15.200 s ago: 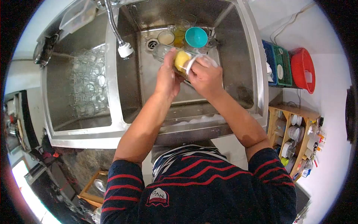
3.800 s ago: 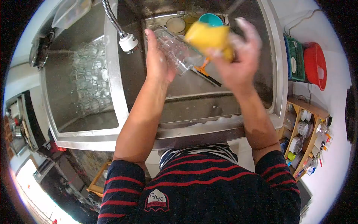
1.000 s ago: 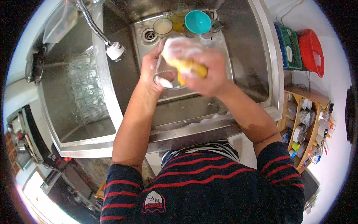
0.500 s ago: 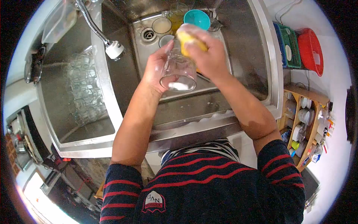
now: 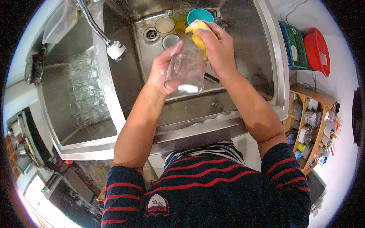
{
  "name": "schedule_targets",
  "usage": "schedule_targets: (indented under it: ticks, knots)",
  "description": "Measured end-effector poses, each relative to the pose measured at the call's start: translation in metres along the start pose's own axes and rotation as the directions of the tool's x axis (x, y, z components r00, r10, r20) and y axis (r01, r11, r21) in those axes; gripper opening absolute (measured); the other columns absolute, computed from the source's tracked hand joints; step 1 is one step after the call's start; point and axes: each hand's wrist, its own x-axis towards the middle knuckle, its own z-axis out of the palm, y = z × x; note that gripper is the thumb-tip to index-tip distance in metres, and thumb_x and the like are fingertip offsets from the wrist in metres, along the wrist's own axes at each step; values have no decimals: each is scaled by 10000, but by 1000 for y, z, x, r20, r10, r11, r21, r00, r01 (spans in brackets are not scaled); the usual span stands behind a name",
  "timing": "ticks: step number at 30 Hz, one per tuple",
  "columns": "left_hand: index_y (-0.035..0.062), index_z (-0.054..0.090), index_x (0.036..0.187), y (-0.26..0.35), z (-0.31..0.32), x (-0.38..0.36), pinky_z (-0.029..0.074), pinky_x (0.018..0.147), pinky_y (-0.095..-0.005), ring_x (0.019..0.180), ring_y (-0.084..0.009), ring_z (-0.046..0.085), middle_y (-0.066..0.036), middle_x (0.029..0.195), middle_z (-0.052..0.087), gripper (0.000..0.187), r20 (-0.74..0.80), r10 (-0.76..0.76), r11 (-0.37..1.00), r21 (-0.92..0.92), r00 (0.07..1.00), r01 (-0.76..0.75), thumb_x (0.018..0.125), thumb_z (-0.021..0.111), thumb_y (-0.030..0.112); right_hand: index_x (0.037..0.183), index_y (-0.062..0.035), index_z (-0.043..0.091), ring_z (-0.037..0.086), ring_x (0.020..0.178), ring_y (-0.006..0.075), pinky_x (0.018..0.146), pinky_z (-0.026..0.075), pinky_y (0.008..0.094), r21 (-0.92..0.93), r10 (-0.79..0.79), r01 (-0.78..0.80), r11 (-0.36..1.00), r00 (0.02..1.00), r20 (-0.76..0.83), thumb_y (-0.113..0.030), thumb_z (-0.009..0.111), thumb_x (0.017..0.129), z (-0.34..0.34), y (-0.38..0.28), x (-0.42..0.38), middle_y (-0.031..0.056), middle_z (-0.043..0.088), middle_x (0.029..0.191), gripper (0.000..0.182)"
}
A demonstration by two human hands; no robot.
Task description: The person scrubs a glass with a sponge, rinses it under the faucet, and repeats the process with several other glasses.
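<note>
My left hand (image 5: 162, 73) is wrapped round a clear glass jar (image 5: 187, 72), which tilts over the sink with white foam showing at its near end. Fingers bent round a yellow sponge (image 5: 200, 36), my right hand (image 5: 220, 49) is at the far end of the jar, the sponge against the glass. Beyond the hands, a teal bowl (image 5: 200, 16), a glass of cloudy liquid (image 5: 165, 25) and a small round cup (image 5: 170, 41) stand in the sink basin (image 5: 133, 68).
A flexible tap (image 5: 116, 50) hangs over the divider on the left. Many clear glasses (image 5: 88, 93) fill part of the left basin. Foam lies on the sink's front edge (image 5: 213, 123). At the right are a red basket (image 5: 316, 52) and a wooden dish rack (image 5: 310, 97).
My right hand and the sponge have moved slightly right and up along the jar. The jar has shifted a little to the right and its tilt has changed.
</note>
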Motion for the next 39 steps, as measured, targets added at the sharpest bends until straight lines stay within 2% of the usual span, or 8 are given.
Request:
schedule_targets:
  ticks: [2, 4, 8, 13, 23, 28, 32, 39]
  knots:
    - [-18, 508, 1166, 3, -4, 2, 504, 834, -479, 934, -341, 619, -196, 1062, 604, 462, -26, 0, 1000, -25, 1000, -1, 900, 510, 360, 1065, -1, 633, 622, 960, 192, 878, 483, 310, 37, 156, -155, 987, 988, -17, -153, 624, 772, -3, 1, -3, 122, 664, 1006, 330]
    - [-6, 529, 1143, 10, -8, -1, 497, 858, -452, 944, -313, 621, -173, 1046, 617, 430, -55, 13, 999, -47, 998, -16, 909, 500, 353, 1050, -23, 646, 625, 990, 247, 906, 474, 363, -132, -554, 604, 786, 783, 282, -178, 624, 774, 5, 1, -10, 147, 659, 1037, 317]
    - [14, 554, 1123, 12, -14, -7, 460, 907, -459, 977, -317, 602, -152, 1062, 621, 398, 282, 57, 964, -266, 958, 21, 904, 486, 340, 1008, -39, 658, 591, 1066, 298, 955, 434, 397, -21, -693, 797, 604, 538, 480, -175, 612, 783, 3, -12, -21, 166, 635, 1095, 266]
    - [16, 524, 1166, 9, 0, -5, 474, 876, -500, 985, -331, 601, -170, 1082, 612, 441, -21, 25, 994, -110, 999, -27, 895, 495, 363, 1095, 5, 606, 593, 975, 157, 833, 473, 276, 16, -275, 274, 961, 959, 72, -156, 640, 777, 9, 5, -3, 113, 642, 1050, 358]
    - [52, 535, 1126, 6, 7, -7, 483, 872, -433, 984, -281, 604, -136, 1077, 602, 407, -114, 63, 986, 161, 992, -44, 923, 453, 394, 1059, 9, 642, 611, 970, 199, 848, 482, 312, -141, -152, 161, 977, 986, 75, -178, 635, 785, 6, 1, -11, 142, 645, 1060, 332]
    - [57, 520, 1167, 13, -5, -12, 485, 839, -493, 1001, -313, 593, -149, 1109, 595, 419, 15, 116, 977, -181, 993, -111, 913, 459, 385, 1065, -8, 642, 563, 1116, 305, 974, 406, 404, 51, -732, 815, 578, 489, 475, -169, 584, 812, 2, -4, -11, 172, 637, 1078, 306]
    - [-18, 496, 1216, 11, 5, -12, 502, 741, -543, 900, -460, 580, -236, 1095, 588, 550, 154, 18, 988, -153, 988, 6, 892, 459, 425, 1065, 8, 618, 600, 908, 166, 816, 472, 296, 90, -197, 191, 978, 978, 70, -191, 563, 848, 5, 5, 2, 102, 638, 989, 300]
    - [23, 505, 1187, 5, 19, -13, 534, 755, -473, 922, -313, 625, -159, 1016, 612, 506, -166, 60, 952, 305, 984, -7, 923, 461, 452, 1032, 24, 623, 591, 825, 125, 757, 479, 269, -55, -123, 119, 991, 990, -75, -192, 566, 842, 9, 20, -3, 84, 648, 917, 293]
